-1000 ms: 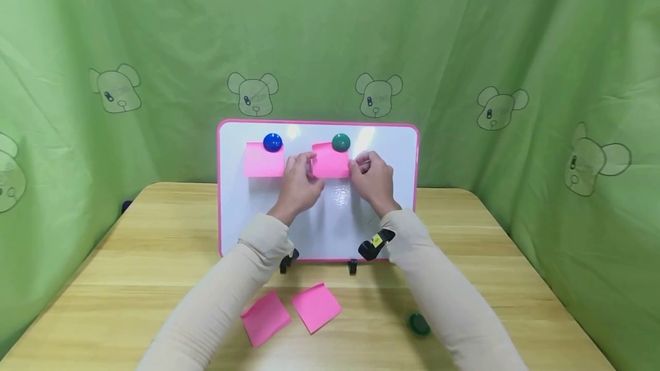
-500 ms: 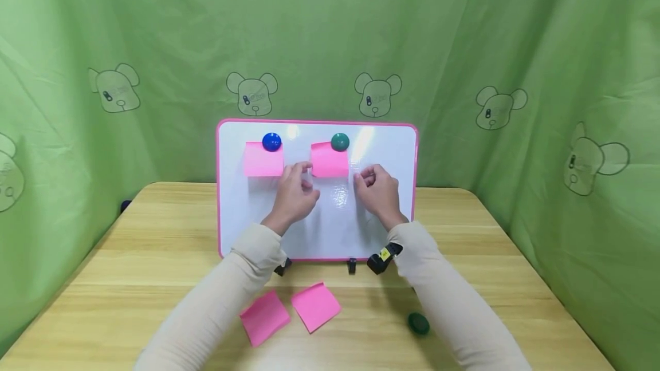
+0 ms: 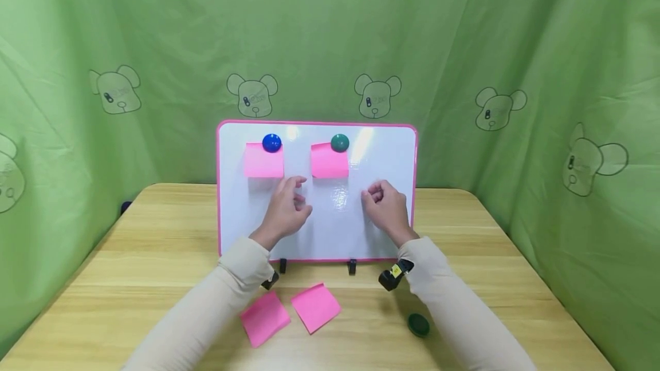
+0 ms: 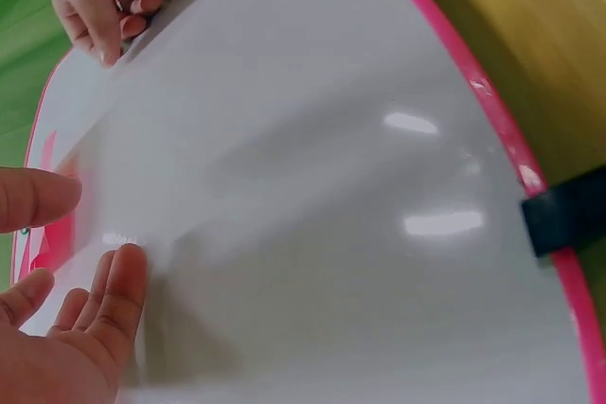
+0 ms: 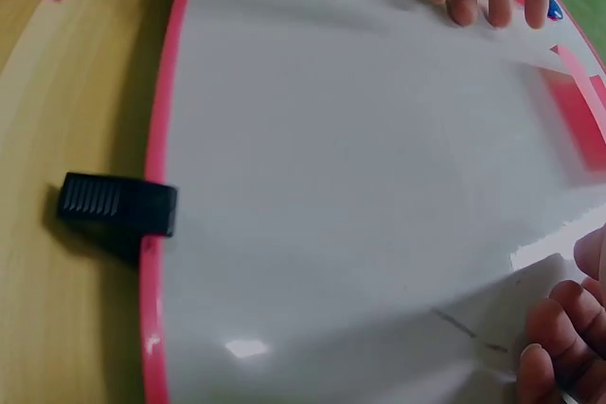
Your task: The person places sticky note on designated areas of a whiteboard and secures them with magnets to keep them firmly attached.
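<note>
A whiteboard (image 3: pixel 330 231) with a pink frame stands upright on the table. On its upper part, a blue magnet (image 3: pixel 271 142) sits at the top of one pink sticky note (image 3: pixel 264 164). Beside that, a green magnet (image 3: pixel 340 142) sits at the top of another pink sticky note (image 3: pixel 330 165). My left hand (image 3: pixel 283 210) is in front of the board below and between the notes, fingers spread and holding nothing. To the right, my right hand (image 3: pixel 388 208) has loosely curled fingers with nothing in them, as the right wrist view also shows at its lower right edge.
Two more pink sticky notes, a left one (image 3: pixel 265 319) and a right one (image 3: pixel 316 307), lie on the wooden table (image 3: pixel 170 245) before the board. A dark green magnet (image 3: pixel 419 324) lies by my right forearm. Black clips such as this stand foot (image 5: pixel 118 203) grip the board's lower edge.
Both hands have drawn back from the right-hand note, moving down and apart. The notes and magnets on the board have stayed where they were.
</note>
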Demonstrator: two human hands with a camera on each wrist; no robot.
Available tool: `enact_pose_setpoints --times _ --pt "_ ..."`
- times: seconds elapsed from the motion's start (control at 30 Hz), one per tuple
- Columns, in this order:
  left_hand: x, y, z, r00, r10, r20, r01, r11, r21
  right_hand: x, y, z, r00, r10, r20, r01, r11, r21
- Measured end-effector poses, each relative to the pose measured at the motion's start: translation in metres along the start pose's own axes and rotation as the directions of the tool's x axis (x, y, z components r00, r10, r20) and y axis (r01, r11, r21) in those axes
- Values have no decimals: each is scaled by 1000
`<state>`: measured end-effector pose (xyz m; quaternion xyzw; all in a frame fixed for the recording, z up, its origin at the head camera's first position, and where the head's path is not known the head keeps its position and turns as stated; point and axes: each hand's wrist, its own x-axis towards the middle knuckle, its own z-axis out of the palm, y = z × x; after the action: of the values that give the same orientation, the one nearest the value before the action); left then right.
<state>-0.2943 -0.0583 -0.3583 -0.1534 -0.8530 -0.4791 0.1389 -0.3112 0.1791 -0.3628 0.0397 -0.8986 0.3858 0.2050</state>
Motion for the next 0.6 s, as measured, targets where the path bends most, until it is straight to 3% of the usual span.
enact_pose_setpoints --times 0.23,0.6 --pt "-12 -12 -5 999 33 9 -33 999 7 -11 17 -2 1000 -1 11 1 999 -36" --pt "-34 -26 -12 997 22 78 -24 999 28 -27 38 -11 999 -1 39 3 999 -39"
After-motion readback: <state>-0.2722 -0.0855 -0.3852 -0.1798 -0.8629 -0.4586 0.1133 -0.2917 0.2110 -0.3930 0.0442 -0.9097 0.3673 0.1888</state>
